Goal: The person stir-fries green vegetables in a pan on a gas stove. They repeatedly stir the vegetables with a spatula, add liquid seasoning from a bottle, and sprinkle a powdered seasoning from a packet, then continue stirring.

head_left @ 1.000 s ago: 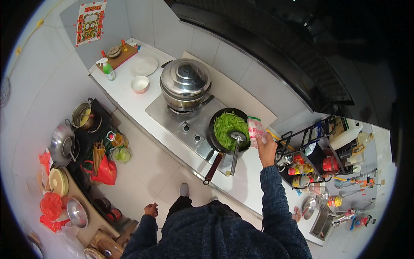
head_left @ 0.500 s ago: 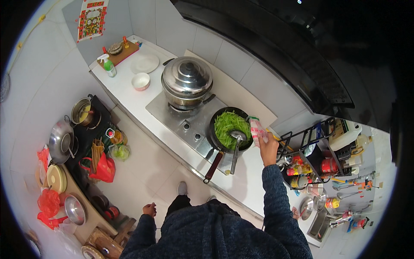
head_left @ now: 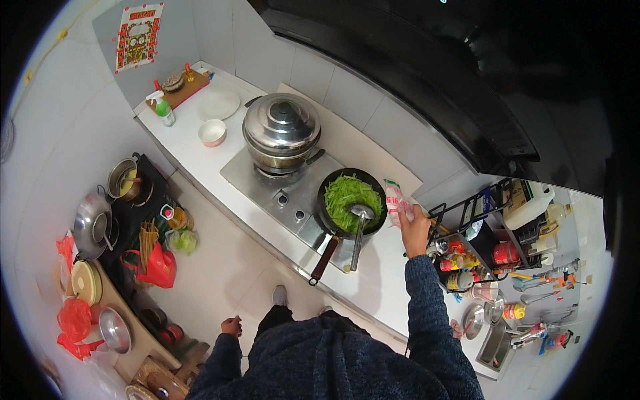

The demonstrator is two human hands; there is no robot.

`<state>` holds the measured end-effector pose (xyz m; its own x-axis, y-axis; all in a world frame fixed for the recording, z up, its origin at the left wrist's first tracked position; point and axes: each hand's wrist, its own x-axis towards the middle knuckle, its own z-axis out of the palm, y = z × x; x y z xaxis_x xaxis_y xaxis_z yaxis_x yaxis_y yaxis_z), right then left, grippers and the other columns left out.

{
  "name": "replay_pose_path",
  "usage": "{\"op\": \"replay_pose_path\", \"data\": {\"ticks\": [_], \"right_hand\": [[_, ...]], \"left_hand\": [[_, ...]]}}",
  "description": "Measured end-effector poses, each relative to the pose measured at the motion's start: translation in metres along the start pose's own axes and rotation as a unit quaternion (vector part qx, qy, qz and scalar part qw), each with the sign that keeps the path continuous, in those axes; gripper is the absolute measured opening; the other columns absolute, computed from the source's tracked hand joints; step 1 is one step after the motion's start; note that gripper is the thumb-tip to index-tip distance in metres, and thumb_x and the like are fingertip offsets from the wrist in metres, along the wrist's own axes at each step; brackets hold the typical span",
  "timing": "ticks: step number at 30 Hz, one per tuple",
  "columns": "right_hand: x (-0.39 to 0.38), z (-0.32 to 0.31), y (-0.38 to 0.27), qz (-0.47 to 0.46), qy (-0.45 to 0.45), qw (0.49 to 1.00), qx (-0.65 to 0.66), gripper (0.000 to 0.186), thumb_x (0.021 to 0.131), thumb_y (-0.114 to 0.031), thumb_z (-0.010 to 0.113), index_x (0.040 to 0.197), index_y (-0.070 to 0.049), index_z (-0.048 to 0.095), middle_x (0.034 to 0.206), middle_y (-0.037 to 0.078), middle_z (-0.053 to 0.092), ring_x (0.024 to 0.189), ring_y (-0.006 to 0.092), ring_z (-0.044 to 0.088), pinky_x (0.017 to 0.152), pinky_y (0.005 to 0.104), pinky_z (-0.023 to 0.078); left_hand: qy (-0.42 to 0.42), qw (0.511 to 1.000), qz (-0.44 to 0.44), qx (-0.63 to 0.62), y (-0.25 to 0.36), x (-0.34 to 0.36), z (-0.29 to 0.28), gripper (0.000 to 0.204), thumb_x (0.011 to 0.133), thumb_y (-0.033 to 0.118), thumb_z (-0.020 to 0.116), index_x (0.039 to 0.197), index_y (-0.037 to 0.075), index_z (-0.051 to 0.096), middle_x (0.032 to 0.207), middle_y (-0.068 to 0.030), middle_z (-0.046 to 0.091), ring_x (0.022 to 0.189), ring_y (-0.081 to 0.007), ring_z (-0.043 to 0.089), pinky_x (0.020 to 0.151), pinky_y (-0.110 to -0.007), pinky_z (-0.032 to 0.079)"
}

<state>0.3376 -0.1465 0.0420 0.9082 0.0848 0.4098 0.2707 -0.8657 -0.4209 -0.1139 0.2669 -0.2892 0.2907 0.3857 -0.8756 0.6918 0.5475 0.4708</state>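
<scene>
My right hand [head_left: 416, 230] is closed on the end of a pink-and-white plastic packet [head_left: 393, 199], holding it just right of the pan. The dark frying pan [head_left: 322, 212] sits on the right side of the gas stove and holds cut green vegetable strips [head_left: 342, 195]. Resting in the pan is a metal ladle [head_left: 359, 240], its handle sticking out over the near rim beside the pan's brown handle [head_left: 325, 259]. My left hand [head_left: 231, 326] hangs low at my side, away from the counter, its fingers curled in with nothing visible in them.
A lidded steel pot [head_left: 282, 127] stands on the left burner. A white bowl [head_left: 212, 133], a plate [head_left: 220, 105] and a spray bottle [head_left: 164, 110] are farther left. Right of my arm are a black rack [head_left: 467, 233] with jars and a sink [head_left: 495, 347]. A range hood [head_left: 400, 87] hangs above.
The whole view has shifted slightly, moving pan and pot left in the picture. My right hand with the packet is now a little farther right of the pan's rim. The left hand stays put.
</scene>
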Motion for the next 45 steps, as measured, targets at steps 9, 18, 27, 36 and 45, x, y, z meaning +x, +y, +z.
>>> {"op": "replay_pose_path", "data": {"ticks": [9,18,27,36,45], "right_hand": [[-0.01,0.006,0.002,0.107,0.012,0.944,0.312,0.026,0.095,-0.02,0.076,0.097,0.004,0.067,0.087,0.017,0.074,0.07,0.0256,0.07,0.064,0.0365,0.055],[-0.041,-0.053,0.014,0.14,-0.007,0.524,0.84,0.041,0.102,-0.029,0.068,0.135,-0.008,0.057,0.126,0.003,0.067,0.115,0.0181,0.065,0.103,0.0407,0.052],[-0.101,-0.152,0.153,0.169,0.271,0.584,0.746,0.039,0.101,-0.024,0.069,0.134,-0.008,0.057,0.125,0.007,0.067,0.115,0.0219,0.067,0.101,0.0424,0.055],[-0.086,-0.18,0.321,0.263,0.426,0.707,0.499,0.041,0.101,-0.013,0.065,0.138,-0.002,0.05,0.121,0.013,0.066,0.102,0.0212,0.067,0.089,0.0329,0.054],[-0.104,-0.176,0.355,0.258,0.431,0.856,0.125,0.055,0.099,-0.008,0.064,0.146,0.007,0.04,0.142,0.025,0.051,0.133,0.0374,0.053,0.115,0.0416,0.039]], "left_hand": [[-0.008,1.0,0.008,0.007,0.0,0.005,0.002,0.026,0.1,0.027,0.066,0.093,0.002,0.068,0.063,-0.0049,0.055,0.046,-0.0148,0.047,0.041,-0.032,0.034],[-0.027,0.991,0.056,0.12,0.029,-0.005,0.024,0.027,0.098,0.024,0.069,0.088,-0.001,0.07,0.067,-0.0106,0.061,0.048,-0.0198,0.052,0.042,-0.036,0.041],[-0.077,0.975,0.066,0.197,0.076,0.015,0.079,0.025,0.098,0.024,0.068,0.092,-0.001,0.07,0.067,-0.0093,0.06,0.048,-0.019,0.05,0.044,-0.036,0.039],[-0.078,0.988,0.059,0.115,0.043,-0.031,0.16,0.022,0.099,0.025,0.067,0.091,0.005,0.064,0.061,-0.0035,0.049,0.043,-0.0146,0.038,0.04,-0.03,0.03],[-0.063,0.694,0.414,0.586,-0.025,-0.069,0.126,0.025,0.102,0.034,0.063,0.098,0.01,0.07,0.069,-0.0038,0.064,0.055,-0.0197,0.056,0.055,-0.038,0.051]]}}
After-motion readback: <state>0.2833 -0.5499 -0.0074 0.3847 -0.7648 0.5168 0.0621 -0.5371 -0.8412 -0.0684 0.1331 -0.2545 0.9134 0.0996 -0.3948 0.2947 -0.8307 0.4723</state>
